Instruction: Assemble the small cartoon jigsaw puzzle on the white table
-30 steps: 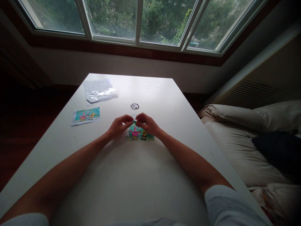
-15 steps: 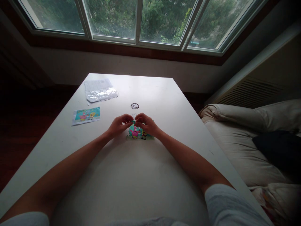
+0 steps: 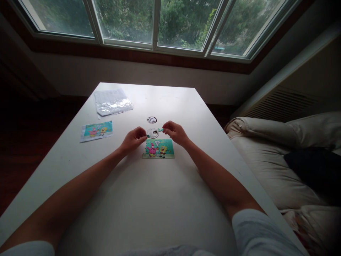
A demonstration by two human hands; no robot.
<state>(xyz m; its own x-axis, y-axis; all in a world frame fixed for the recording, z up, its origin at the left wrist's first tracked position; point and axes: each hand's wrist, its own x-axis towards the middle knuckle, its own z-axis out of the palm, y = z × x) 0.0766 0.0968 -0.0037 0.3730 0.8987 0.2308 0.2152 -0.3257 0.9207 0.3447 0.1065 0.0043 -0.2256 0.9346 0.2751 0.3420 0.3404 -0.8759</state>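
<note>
A small cartoon jigsaw puzzle (image 3: 158,148) lies flat on the white table (image 3: 149,199), in the middle. My left hand (image 3: 132,139) is closed in a pinch just above the puzzle's upper left corner, with a small teal piece (image 3: 148,136) at its fingertips. My right hand (image 3: 175,133) hovers above the puzzle's upper right corner, pinching another small teal piece (image 3: 160,129). Between the two hands sits a small round lid or dish (image 3: 152,133).
A picture card (image 3: 96,130) with the same cartoon lies to the left. Behind it rests a clear plastic bag on paper (image 3: 112,103). A second small round item (image 3: 151,120) sits farther back. A cushioned sofa (image 3: 287,160) borders the table's right edge.
Both hands were together over the puzzle's top; they have drawn apart, the right one up and to the right, uncovering the whole puzzle and the round lid.
</note>
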